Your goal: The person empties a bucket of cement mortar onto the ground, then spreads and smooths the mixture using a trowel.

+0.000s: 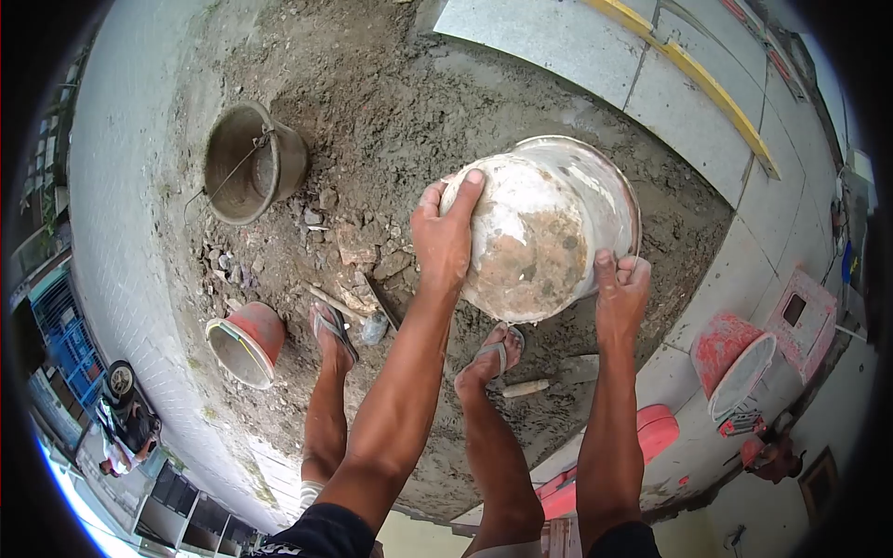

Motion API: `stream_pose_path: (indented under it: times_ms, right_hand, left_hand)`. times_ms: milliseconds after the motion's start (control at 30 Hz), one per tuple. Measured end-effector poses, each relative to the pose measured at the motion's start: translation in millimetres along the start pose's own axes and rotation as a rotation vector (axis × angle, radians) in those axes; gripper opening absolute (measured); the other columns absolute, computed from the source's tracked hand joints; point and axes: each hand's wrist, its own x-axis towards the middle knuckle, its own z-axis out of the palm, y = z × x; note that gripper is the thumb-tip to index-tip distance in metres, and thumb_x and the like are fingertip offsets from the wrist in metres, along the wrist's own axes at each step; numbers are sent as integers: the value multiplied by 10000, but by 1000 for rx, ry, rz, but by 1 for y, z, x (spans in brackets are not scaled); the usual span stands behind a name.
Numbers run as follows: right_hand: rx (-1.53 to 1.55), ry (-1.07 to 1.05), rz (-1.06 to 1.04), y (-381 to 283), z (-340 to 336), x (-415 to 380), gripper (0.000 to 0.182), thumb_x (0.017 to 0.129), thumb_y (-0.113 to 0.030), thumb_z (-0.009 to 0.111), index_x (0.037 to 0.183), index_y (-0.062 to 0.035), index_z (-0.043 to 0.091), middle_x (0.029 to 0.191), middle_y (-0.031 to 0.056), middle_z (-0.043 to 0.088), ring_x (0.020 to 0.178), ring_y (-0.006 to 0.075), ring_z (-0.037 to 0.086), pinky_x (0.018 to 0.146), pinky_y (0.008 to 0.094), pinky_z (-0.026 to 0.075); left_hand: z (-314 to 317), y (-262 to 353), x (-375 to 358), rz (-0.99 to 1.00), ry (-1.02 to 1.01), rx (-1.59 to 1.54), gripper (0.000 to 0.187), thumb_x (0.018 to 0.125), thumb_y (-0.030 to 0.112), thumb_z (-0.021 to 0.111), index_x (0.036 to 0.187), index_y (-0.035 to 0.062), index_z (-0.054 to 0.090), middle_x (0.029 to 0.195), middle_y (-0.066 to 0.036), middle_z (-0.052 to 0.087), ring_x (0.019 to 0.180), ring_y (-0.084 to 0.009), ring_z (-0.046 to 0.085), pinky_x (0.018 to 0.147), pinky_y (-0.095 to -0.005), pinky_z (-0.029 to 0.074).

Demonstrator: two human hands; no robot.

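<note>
The person is standing in grey sandals on a patch of rough grey mortar bed (391, 102), and both bare arms are reaching forward and down. The left hand (445, 237) is pressing flat against the side of a round white plastic bucket crusted with brown cement (539, 232), its fingers (470, 186) lying spread over the curved wall. The right hand (621, 284) is gripping the bucket's lower edge, fingers curling tight around it. The bucket is hanging tilted above the feet, bottom towards the camera. Beside the right foot a trowel with a wooden handle (549, 379) is lying on the mortar. Left of the feet a red bucket (246, 342) is lying on its side, and farther off a grey metal pail with a wire handle (249, 163) is resting tipped. Grey floor tiles (558, 37) are lying beyond.
</note>
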Motion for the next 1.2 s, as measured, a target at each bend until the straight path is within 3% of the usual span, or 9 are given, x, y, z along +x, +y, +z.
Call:
stream_pose_path:
  times_ms: [133, 267, 433, 500, 633, 733, 800, 867, 1200]
  right_hand:
    - [112, 49, 14, 27, -1, -17, 834, 808, -782, 701, 1047, 2, 546, 934, 118, 568, 865, 219, 563, 789, 377, 505]
    - [256, 127, -161, -13, -2, -37, 801, 833, -745, 712, 1070, 0, 538, 932, 88, 571, 850, 183, 562, 776, 344, 503]
    - [682, -43, -345, -86, -10, -75, 807, 849, -709, 691, 1155, 17, 513, 994, 48, 621, 904, 130, 618, 824, 266, 507]
    - [724, -57, -353, -109, 11, -78, 824, 837, -710, 699, 1166, 22, 511, 1004, 49, 626, 899, 128, 619, 826, 258, 507]
    - [794, -173, -379, -137, 72, -79, 875, 815, -749, 686, 1178, 28, 511, 999, 52, 629, 899, 129, 617, 813, 269, 512]
    - [569, -280, -353, -140, 132, -75, 986, 760, -872, 621, 1159, 25, 523, 961, 71, 623, 916, 140, 608, 773, 312, 513]
    - [-8, -313, -262, -90, 200, -46, 1105, 655, -937, 655, 1159, 39, 529, 976, 181, 648, 967, 323, 665, 852, 459, 533]
    - [-203, -326, -112, -68, 231, -57, 1109, 594, -943, 697, 1096, 34, 548, 1025, 255, 646, 1051, 420, 659, 940, 506, 521]
    - [414, -197, -274, -109, 142, -108, 835, 791, -777, 715, 1063, -8, 536, 919, 64, 611, 850, 164, 588, 749, 338, 508]
  left_hand:
    - [6, 14, 11, 44, 24, 473, 725, 792, 505, 834, 1263, -20, 665, 1086, -207, 739, 960, -250, 731, 857, -338, 556]
    - [-27, 70, -6, 4, -111, 231, 760, 767, 530, 835, 1271, -12, 659, 1104, -215, 733, 976, -263, 730, 846, -357, 561]
    - [-69, 174, -49, 497, -89, 215, 768, 776, 379, 891, 1306, -91, 595, 1103, -208, 721, 971, -232, 719, 855, -339, 583]
    - [-86, 212, -68, 531, -100, 137, 705, 848, 363, 830, 1344, -77, 593, 1196, -171, 699, 1090, -234, 675, 1008, -344, 504]
    - [-104, 238, -72, 457, 313, 186, 699, 858, 342, 815, 1384, -55, 581, 1250, -202, 684, 1159, -261, 658, 1050, -368, 492]
    - [-170, 180, -23, 812, 294, 381, 682, 828, 361, 870, 1327, -26, 611, 1225, -177, 683, 1117, -235, 661, 994, -359, 513]
    - [-217, 82, 56, 683, 354, 603, 753, 933, 552, 694, 1418, -8, 561, 1294, -207, 655, 1202, -289, 618, 1079, -388, 446]
    - [-260, -18, 109, 36, 298, 177, 757, 999, 620, 530, 1398, -22, 571, 1282, -228, 659, 1218, -298, 610, 1074, -368, 433]
    - [-201, 172, -3, 500, 6, 52, 618, 1042, 508, 545, 1351, -26, 577, 1290, -127, 627, 1186, -205, 573, 1072, -348, 409]
